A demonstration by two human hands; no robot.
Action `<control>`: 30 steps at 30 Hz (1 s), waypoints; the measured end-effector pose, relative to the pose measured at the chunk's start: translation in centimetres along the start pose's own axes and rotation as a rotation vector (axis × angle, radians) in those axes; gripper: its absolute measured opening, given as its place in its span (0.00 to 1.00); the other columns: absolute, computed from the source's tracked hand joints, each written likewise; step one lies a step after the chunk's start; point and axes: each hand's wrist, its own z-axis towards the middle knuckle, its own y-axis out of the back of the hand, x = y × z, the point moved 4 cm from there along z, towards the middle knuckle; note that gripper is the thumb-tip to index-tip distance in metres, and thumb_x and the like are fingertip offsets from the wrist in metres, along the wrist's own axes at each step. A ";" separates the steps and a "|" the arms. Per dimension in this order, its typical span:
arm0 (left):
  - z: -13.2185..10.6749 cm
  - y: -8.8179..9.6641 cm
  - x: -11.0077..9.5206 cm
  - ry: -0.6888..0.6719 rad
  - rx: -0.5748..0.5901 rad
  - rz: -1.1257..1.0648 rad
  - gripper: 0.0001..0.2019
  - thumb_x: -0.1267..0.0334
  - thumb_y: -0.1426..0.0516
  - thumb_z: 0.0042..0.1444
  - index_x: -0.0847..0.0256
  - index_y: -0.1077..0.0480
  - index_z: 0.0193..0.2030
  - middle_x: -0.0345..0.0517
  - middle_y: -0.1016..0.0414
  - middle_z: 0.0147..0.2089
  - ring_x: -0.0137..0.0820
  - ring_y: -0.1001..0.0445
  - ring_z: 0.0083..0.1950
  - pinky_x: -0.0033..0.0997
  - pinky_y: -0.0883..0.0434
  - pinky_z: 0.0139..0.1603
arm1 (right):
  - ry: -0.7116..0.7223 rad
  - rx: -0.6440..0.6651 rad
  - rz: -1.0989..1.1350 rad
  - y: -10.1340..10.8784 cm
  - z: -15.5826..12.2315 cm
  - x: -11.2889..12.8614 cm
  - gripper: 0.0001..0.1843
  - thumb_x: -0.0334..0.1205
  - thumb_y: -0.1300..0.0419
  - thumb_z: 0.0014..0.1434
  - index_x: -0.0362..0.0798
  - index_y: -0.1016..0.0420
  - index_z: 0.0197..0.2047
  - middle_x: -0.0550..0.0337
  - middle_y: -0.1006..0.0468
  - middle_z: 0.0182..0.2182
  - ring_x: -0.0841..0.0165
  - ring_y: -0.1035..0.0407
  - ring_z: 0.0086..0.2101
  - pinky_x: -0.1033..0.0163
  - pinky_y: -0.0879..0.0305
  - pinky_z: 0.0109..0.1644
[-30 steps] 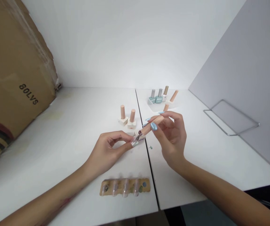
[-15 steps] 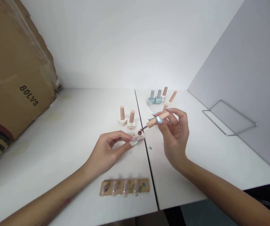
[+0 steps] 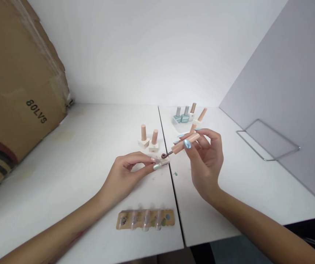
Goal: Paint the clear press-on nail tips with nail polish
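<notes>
My left hand (image 3: 127, 174) pinches a small white nail polish bottle (image 3: 165, 161) by its side on the table; the bottle's neck is uncapped and dark mauve at the rim. Between the fingers and thumb of my right hand (image 3: 205, 161) is a nail polish brush (image 3: 186, 143) with a peach cap handle. Its mauve-coated tip is at the rim of the bottle's neck. Nearer me lies a brown cardboard strip (image 3: 139, 216) carrying several clear nail tips (image 3: 145, 220). Two peach-capped bottles (image 3: 154, 143) stand just behind my left hand.
Teal polish bottles (image 3: 185, 116) and others with peach or tan caps stand at the back in a clear tray (image 3: 178, 126). A large cardboard box (image 3: 20, 91) is on the left, a wire stand (image 3: 266, 141) on the right. A dark seam (image 3: 177, 198) splits the table.
The brush tip has moved slightly down and left onto the neck's rim. My left hand keeps its hold on the bottle, and the view has shifted a little.
</notes>
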 end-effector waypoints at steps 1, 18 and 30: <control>0.0 0.0 0.0 -0.005 0.005 -0.003 0.03 0.63 0.36 0.54 0.55 0.19 0.33 0.43 0.17 0.37 0.34 0.22 0.41 0.34 0.26 0.47 | 0.011 0.010 -0.005 -0.1 0.0 0.1 0.13 0.31 0.40 0.60 0.53 0.35 0.46 0.64 0.23 0.33 0.67 0.24 0.42 0.53 0.24 0.48; -0.2 -0.1 -0.2 -0.019 0.026 0.054 0.03 0.63 0.37 0.55 0.53 0.19 0.34 0.40 0.16 0.37 0.34 0.20 0.41 0.32 0.26 0.47 | 0.038 0.202 0.033 -1.0 -0.4 0.3 0.15 0.30 0.39 0.60 0.54 0.36 0.47 0.65 0.22 0.30 0.68 0.24 0.38 0.52 0.22 0.45; -0.2 -0.2 -0.3 -0.017 0.030 0.054 0.03 0.63 0.36 0.54 0.52 0.19 0.35 0.38 0.15 0.38 0.33 0.20 0.41 0.30 0.25 0.46 | 0.052 0.106 0.054 -0.2 -0.2 0.2 0.15 0.29 0.39 0.59 0.54 0.35 0.47 0.64 0.22 0.33 0.69 0.24 0.36 0.54 0.22 0.45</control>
